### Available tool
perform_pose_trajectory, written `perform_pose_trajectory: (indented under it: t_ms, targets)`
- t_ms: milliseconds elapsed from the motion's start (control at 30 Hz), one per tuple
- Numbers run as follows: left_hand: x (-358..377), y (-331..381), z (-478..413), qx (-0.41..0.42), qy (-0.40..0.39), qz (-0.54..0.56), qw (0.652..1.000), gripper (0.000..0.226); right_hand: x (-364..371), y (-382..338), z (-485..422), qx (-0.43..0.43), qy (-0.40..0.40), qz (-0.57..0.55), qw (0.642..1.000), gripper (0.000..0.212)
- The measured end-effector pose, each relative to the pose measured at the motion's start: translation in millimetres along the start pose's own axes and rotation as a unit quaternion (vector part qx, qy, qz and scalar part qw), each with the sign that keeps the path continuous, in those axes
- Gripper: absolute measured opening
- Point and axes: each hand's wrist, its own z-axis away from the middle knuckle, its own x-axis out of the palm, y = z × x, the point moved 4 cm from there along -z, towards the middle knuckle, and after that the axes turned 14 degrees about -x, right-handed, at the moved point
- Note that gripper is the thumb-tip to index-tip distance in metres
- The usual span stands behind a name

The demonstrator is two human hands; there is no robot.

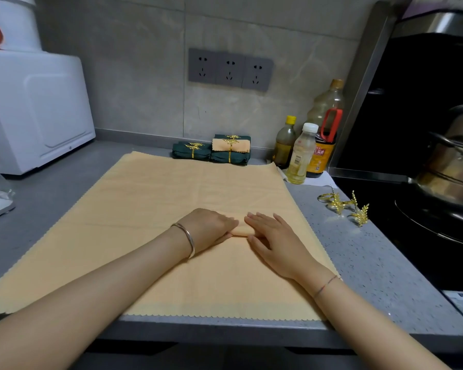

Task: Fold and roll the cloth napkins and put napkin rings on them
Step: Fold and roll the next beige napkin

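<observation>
Our left hand curls its fingers over the left end of a small peach roll. Our right hand lies flat on the right end, fingers straight. The roll sits on a peach napkin spread over the worktop. Behind it we see ringed napkins, and to the right, loose gold rings.

Grey countertop bears a peach cloth, ringed napkin bundles, bottles, gold rings, perhaps a microwave.
</observation>
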Motion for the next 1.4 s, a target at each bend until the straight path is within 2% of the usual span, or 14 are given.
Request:
perform_pose_trajectory:
  t_ms: [100, 167, 267, 433, 533, 700, 800, 900, 1000, 1167, 1233, 1300, 1333, 1400]
  targets:
    - [-7, 5, -2, 0.004, -0.016, -0.044, 0.999, 0.038, -6, -5, 0, -0.029, 0.038, 0.041, 0.998, 0.038]
    - [-9, 5, 3, 0.052, 0.081, -0.011, 0.995, 0.036, -12, -12, -2, -0.089, 0.06, 0.101, 0.989, 0.028]
    - [-12, 4, 19, 0.082, 0.173, 0.011, 0.981, 0.037, -15, -20, -2, -0.167, 0.071, 0.158, 0.971, 0.023]
    - [-14, 2, 33, 0.074, 0.198, 0.041, 0.976, 0.038, -21, -19, 4, -0.181, 0.082, 0.208, 0.958, 0.03]
    - [-12, -8, 39, 0.061, 0.211, 0.069, 0.973, 0.036, -26, -13, 12, -0.17, 0.073, 0.166, 0.969, 0.029]
    - [-6, -26, 39, -0.02, 0.123, 0.23, 0.965, 0.036, -31, 0, 21, -0.093, 0.088, 0.013, 0.992, 0.031]
    - [-3, -34, 36, -0.119, 0.054, 0.329, 0.935, 0.031, -32, 7, 22, -0.044, 0.114, -0.053, 0.991, 0.029]
    - [-1, -42, 34, -0.223, 0.023, 0.466, 0.856, 0.011, -31, 15, 22, 0.087, 0.141, -0.208, 0.964, 0.01]
    - [6, -44, 31, -0.284, -0.018, 0.546, 0.788, 0.014, -27, 20, 18, 0.164, 0.132, -0.323, 0.923, 0.003]
    - [8, -43, 22, -0.351, -0.036, 0.562, 0.748, 0.02, -25, 24, 10, 0.22, 0.141, -0.38, 0.888, 0.01]
    - [8, -42, 20, -0.355, -0.045, 0.552, 0.753, 0.021, -25, 24, 7, 0.235, 0.122, -0.392, 0.881, 0.012]
    - [4, -43, 18, -0.346, -0.048, 0.522, 0.778, 0.021, -26, 27, 1, 0.254, 0.09, -0.396, 0.878, 0.011]
    - [0, -42, 16, -0.336, -0.042, 0.476, 0.811, 0.02, -27, 28, -1, 0.266, 0.072, -0.392, 0.878, 0.011]
    - [-15, -35, 10, -0.285, 0.0, 0.317, 0.904, 0.016, -30, 29, -6, 0.284, 0.041, -0.38, 0.879, 0.01]
